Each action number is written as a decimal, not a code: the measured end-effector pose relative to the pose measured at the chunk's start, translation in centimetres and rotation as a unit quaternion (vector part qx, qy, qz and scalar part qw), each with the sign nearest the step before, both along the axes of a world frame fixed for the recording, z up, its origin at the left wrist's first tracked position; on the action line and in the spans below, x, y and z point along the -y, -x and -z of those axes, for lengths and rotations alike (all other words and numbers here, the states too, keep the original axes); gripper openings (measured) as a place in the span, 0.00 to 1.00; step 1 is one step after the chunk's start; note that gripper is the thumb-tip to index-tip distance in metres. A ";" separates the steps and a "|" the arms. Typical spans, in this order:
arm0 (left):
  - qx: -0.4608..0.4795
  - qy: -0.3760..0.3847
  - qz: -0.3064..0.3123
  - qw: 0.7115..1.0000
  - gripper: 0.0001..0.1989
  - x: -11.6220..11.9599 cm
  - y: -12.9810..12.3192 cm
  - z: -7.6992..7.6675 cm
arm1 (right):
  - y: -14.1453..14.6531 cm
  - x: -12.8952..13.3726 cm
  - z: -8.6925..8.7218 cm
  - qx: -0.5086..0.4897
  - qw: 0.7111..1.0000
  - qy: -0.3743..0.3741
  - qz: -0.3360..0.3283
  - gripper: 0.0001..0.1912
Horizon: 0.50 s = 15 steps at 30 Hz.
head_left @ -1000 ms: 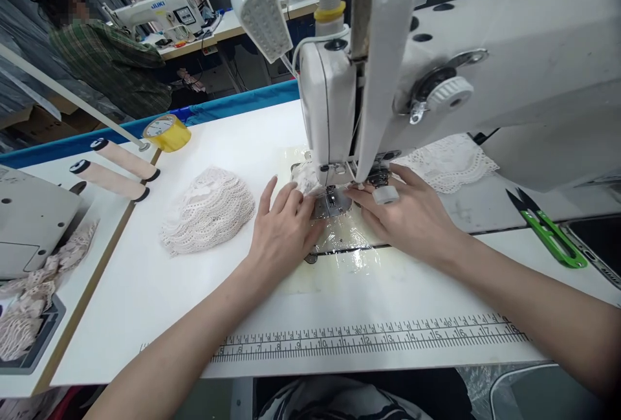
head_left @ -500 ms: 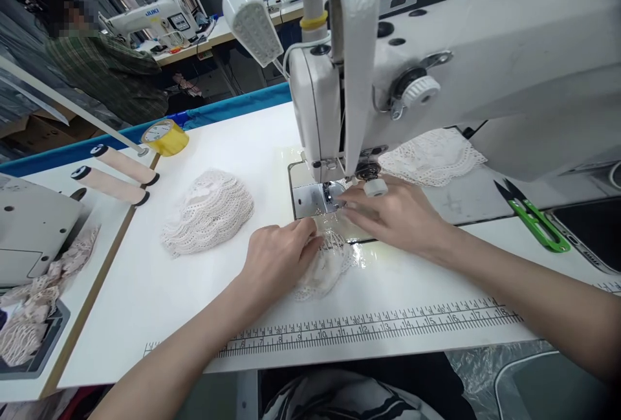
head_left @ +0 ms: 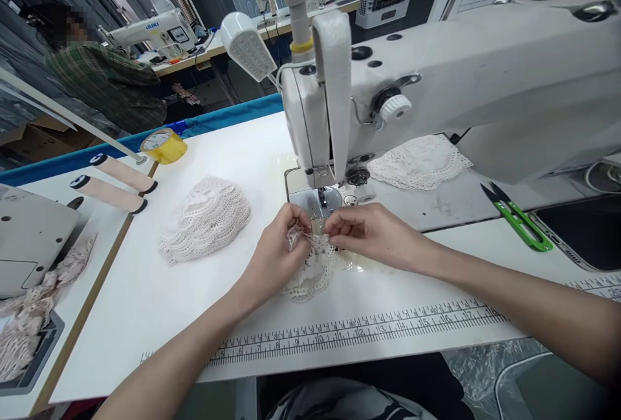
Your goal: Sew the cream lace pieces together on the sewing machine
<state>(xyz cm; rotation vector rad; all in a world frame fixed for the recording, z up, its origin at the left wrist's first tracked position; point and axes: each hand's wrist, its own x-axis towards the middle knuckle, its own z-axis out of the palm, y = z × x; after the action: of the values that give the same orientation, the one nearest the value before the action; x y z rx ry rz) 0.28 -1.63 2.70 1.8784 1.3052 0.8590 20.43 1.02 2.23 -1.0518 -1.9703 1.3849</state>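
Just in front of the sewing machine (head_left: 310, 122), both hands pinch a small piece of white lace (head_left: 309, 276). My left hand (head_left: 279, 252) has its fingers closed on the lace's upper left edge, which bunches between thumb and forefinger. My right hand (head_left: 373, 233) grips the upper right edge with thumb and fingertips. The lower scalloped part of the lace hangs down onto the white table (head_left: 160, 316). Behind the hands, the needle and presser foot (head_left: 322, 196) stand over the metal plate, clear of the lace.
A lace stack (head_left: 206, 219) lies to the left, and more lace (head_left: 420, 162) sits under the machine arm. Green thread snips (head_left: 519, 221) and a phone (head_left: 582, 229) are at right. Yellow tape (head_left: 167, 147) and thread spools (head_left: 109, 193) stand left. A person (head_left: 104, 80) sits beyond.
My right hand has drawn back from beside the needle to the lace, and the left hand has lifted the lace's edge. The view has shifted slightly.
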 end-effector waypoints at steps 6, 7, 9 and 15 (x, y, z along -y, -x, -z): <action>-0.018 -0.021 -0.017 0.999 0.13 0.3 -0.1 -0.2 | 0.3 0.5 0.0 0.005 0.999 0.039 0.030 0.12; -0.021 -0.019 -0.013 1.000 0.13 0.4 -0.1 -0.3 | 0.3 0.5 0.1 -0.007 0.998 0.045 0.036 0.11; -0.030 -0.013 0.002 0.999 0.14 0.4 -0.1 -0.4 | 0.5 0.6 0.3 -0.032 0.997 0.040 0.050 0.07; -0.101 -0.063 -0.025 0.993 0.05 0.5 -0.3 0.8 | 0.4 0.4 0.7 -0.025 0.993 -0.080 0.082 0.05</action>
<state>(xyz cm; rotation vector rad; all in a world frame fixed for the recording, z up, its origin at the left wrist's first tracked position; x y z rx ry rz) 0.54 -2.09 1.92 2.0843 1.4526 0.8106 20.00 0.62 1.55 -1.0690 -1.8778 1.1363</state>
